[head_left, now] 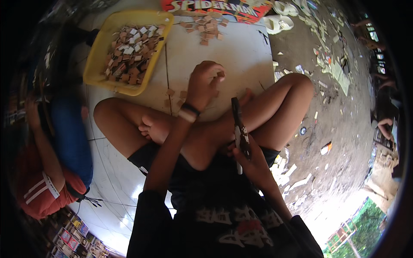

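Observation:
My left hand (205, 84), with a dark band at the wrist, is raised over the white tiles in front of my crossed legs. Its fingers curl inward toward the thumb; whatever is between them, if anything, I cannot make out. Beside my right thigh, my right hand (249, 161) grips a long dark hand tool (239, 122) with pale worn patches, its narrow end pointing away from me. The exact kind of tool does not show. A few small brown squares (170, 92) lie on the tiles under and beside my left hand.
A yellow plastic basket (92, 71) of brown and white squares stands at the far left. Beyond my hands lie a pile of brown squares (207, 28) and a red printed board (254, 10). White sandals (278, 23) and scattered scraps are right; another person (64, 142) sits left.

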The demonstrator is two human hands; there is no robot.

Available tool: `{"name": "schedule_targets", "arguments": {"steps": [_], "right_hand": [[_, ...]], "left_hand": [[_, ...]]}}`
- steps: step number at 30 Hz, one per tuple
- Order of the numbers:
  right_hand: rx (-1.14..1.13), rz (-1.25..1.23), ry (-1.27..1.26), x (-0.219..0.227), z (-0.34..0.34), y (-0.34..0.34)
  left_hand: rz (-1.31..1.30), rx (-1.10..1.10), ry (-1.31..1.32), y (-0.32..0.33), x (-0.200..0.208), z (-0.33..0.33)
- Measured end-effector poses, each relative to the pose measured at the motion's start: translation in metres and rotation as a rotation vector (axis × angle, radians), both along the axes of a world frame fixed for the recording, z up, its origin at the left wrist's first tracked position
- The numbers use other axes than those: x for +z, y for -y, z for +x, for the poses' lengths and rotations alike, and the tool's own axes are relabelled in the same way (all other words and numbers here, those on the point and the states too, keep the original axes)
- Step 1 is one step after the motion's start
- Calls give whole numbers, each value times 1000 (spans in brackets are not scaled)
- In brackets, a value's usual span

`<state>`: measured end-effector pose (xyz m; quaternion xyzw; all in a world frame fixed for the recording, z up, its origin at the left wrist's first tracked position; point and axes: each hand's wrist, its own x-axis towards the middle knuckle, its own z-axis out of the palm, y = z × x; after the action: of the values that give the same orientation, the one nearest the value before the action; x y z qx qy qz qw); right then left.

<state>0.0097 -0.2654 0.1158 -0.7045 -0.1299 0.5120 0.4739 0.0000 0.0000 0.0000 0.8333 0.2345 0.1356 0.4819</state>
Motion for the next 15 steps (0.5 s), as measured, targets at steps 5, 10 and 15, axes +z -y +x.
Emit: {"name": "schedule_targets", "arguments": {"steps": [5, 10, 15], "right_hand": [[-23, 31, 85, 2, -3, -3], [35, 97, 193, 6, -6, -14], [71, 121, 274, 12, -7, -17]], "left_hand": [[-825, 361, 436, 36, 50, -34], [-1085, 550, 457, 55, 81, -51], [-1148, 576, 516, 77, 101, -56]]}}
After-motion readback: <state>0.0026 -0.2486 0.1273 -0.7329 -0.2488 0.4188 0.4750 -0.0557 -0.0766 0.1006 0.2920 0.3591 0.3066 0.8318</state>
